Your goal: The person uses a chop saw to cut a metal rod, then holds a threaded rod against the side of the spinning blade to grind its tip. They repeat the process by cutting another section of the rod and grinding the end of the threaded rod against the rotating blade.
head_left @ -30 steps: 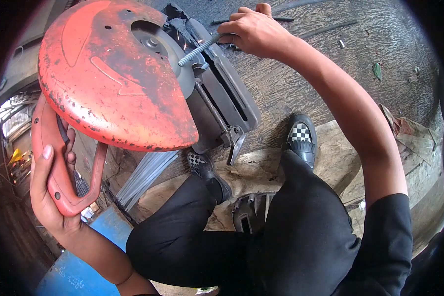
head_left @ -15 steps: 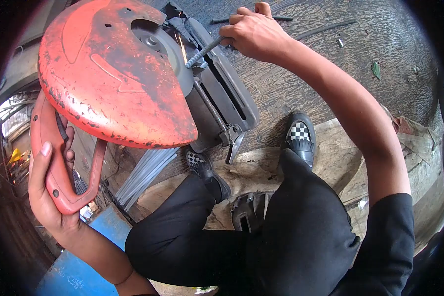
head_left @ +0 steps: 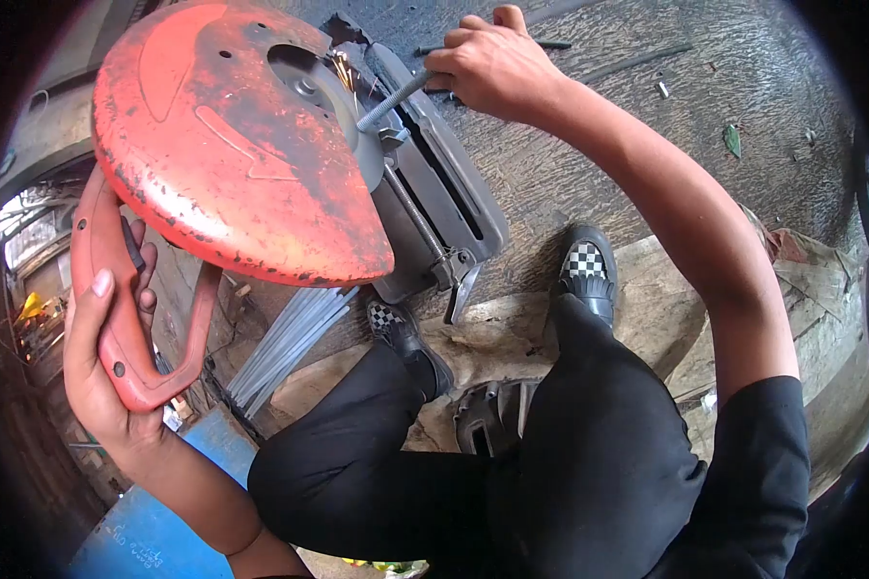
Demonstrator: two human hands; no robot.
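Observation:
My left hand (head_left: 111,338) is wrapped around the red D-shaped handle (head_left: 116,323) of a chop saw, its thumb lying along the side. The saw's scuffed red blade guard (head_left: 241,164) covers much of the grey cutting disc (head_left: 365,154). In my right hand (head_left: 492,63), fingers closed, is a grey threaded rod (head_left: 396,99) whose near part meets the disc's edge. Sparks (head_left: 346,77) fly up beside the disc. Below the rod, the saw's vise screw (head_left: 415,212) runs along the dark metal base (head_left: 478,212).
A bundle of grey rods (head_left: 290,347) lies left of my shoes (head_left: 587,265). Behind my right hand are loose dark rods (head_left: 637,63) on the rough floor, with a small metal piece (head_left: 662,90) and a green leaf (head_left: 732,141). A blue panel (head_left: 154,521) sits at lower left.
The saw's guard and handle, with my left hand on them, have shifted slightly right in view. My right hand stays nearly in place on the rod, and sparks show in both frames.

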